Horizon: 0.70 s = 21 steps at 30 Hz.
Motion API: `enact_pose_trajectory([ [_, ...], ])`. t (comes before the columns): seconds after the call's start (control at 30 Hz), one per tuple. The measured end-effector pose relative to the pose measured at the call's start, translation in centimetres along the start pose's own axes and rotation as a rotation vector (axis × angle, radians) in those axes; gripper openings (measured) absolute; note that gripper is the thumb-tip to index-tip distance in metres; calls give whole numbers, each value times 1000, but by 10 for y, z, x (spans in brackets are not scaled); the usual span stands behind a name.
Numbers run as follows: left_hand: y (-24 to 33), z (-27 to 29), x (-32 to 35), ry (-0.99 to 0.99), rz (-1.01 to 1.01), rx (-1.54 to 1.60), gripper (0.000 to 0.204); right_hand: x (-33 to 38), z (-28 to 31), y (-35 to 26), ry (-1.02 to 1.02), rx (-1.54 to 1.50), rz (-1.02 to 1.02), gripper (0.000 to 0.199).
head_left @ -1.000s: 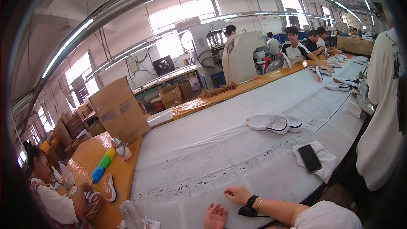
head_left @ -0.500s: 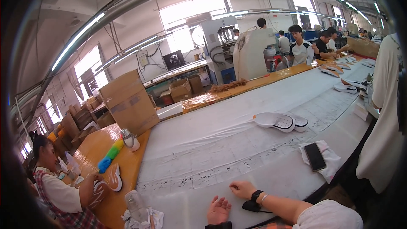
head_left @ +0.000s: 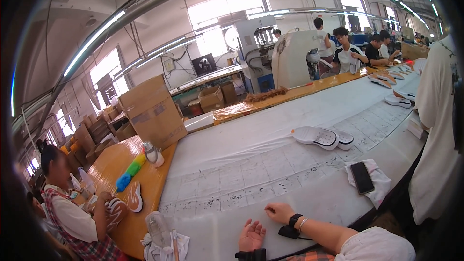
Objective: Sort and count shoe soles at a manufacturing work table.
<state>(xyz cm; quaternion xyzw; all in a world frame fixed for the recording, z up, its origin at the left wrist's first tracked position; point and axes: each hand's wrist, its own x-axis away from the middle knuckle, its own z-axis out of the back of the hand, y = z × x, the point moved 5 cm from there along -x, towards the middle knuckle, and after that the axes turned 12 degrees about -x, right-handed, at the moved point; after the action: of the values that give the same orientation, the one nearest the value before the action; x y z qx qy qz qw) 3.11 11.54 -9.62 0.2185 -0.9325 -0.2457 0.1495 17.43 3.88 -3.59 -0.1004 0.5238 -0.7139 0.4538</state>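
My left hand point(head_left: 252, 235) lies palm up on the white table point(head_left: 270, 164) near its front edge, fingers apart and empty, with a black strap at the wrist. Just to its right, my right hand point(head_left: 277, 211) rests on the table with its fingers curled in and nothing visible in them; a dark watch sits on that wrist. A black phone point(head_left: 361, 177) lies on a white cloth point(head_left: 381, 183) to the right of my hands. Farther back, a pair of white shoe soles point(head_left: 322, 137) lies on the table.
A plastic bottle point(head_left: 158, 229) stands at the table's left corner. A cardboard box point(head_left: 152, 111) and a shoe point(head_left: 135, 197) sit on the orange bench point(head_left: 145, 183), where a person point(head_left: 72, 215) works. Another person point(head_left: 437, 135) stands close at right. Workers point(head_left: 345, 50) sit at the far end.
The view has swung a little to the left, so everything sits slightly further right. Both hands stay resting on the table in nearly the same pose.
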Motion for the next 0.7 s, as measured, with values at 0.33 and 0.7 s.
enact_pose_trajectory([
  [0.33, -5, -9, -2, 25, 2, -12, 25, 0, 8, 5, 24, -26, 36, 14],
  [0.7, -15, -9, 0, 53, -9, -38, 26, -5, 45, 56, -304, -822, -623, 33],
])
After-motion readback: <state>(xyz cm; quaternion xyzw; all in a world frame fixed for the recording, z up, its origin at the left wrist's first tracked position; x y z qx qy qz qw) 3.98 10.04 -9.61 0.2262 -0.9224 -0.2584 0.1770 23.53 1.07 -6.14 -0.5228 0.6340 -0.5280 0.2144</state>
